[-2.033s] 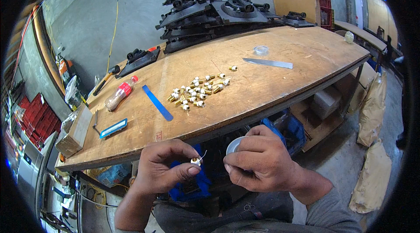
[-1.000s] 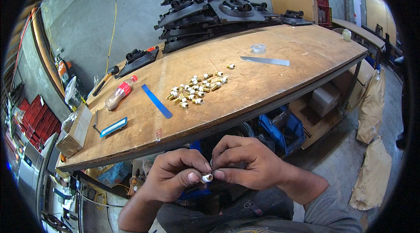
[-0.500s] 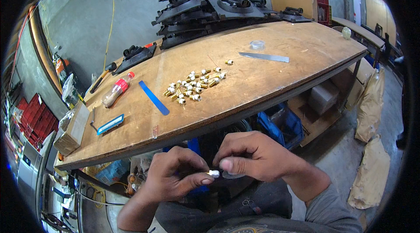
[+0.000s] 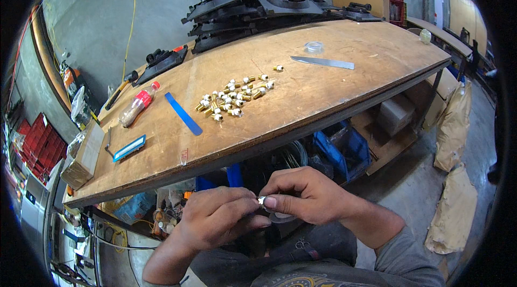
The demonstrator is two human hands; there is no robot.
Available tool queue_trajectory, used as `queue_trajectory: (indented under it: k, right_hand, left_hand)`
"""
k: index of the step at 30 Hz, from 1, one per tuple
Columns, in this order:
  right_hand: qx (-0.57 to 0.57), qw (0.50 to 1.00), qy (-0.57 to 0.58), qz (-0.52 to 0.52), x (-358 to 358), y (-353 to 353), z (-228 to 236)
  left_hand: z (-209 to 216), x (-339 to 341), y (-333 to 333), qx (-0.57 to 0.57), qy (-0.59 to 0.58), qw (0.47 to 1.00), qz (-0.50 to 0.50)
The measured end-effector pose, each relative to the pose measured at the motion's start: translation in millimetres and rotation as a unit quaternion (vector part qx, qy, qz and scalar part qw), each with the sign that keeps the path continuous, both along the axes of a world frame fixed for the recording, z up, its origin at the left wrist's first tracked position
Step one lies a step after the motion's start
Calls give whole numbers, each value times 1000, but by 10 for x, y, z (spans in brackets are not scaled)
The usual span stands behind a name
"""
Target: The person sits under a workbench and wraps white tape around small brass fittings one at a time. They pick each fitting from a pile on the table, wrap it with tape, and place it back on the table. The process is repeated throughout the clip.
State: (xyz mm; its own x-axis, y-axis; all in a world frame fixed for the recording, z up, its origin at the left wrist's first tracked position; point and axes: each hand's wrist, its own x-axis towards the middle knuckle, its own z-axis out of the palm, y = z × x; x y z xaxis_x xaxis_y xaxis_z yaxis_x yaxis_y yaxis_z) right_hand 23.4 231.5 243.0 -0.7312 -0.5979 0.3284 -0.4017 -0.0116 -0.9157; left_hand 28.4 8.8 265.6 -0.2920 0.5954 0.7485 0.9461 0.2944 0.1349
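Observation:
Below the table's front edge, my left hand (image 4: 215,222) and my right hand (image 4: 304,195) meet fingertip to fingertip. Between them is a small brass fitting with a white end (image 4: 262,200). My left thumb and fingers pinch it, and my right thumb presses on it. A pale roll of white tape (image 4: 280,216) shows under my right palm, held by the lower fingers. A loose pile of several similar brass fittings (image 4: 231,98) lies on the wooden table (image 4: 334,98), out of my hands' reach.
On the table are a blue strip (image 4: 183,113), a metal blade (image 4: 323,62), a clear tape ring (image 4: 313,47), a red-labelled bottle (image 4: 137,105), a cardboard box (image 4: 83,155) and stacked black parts (image 4: 258,1). Blue bins (image 4: 344,147) sit underneath.
My hands came together and dropped lower and closer to my body. The right hand, earlier apart with the tape roll, now presses on the fitting held by the left.

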Motion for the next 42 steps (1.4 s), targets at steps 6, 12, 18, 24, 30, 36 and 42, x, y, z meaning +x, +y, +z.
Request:
queue_trajectory:
  k: [6,12,18,24,30,36,42]
  right_hand:
    - [-10,999,45,-27,-4,-16,-18]
    - [4,990,124,-62,28,-37,-16]
    - [48,980,174,-85,68,-48,-12]
    - [92,912,370,-152,53,-69,-54]
    - [86,879,433,-181,64,-91,-41]
    - [82,863,463,-184,55,-90,-23]
    - [80,870,457,-166,79,-82,4]
  left_hand:
    - [-17,-32,-35,-44,52,997,36]
    - [-77,-57,-80,-35,84,995,47]
    - [-202,-119,-112,-12,9,999,35]
    - [-260,-133,-93,9,-125,992,17]
    - [-290,-132,-89,21,-184,983,16]
    - [-295,-159,-77,28,-210,977,-7]
    - [-295,-124,-136,40,-305,951,-40]
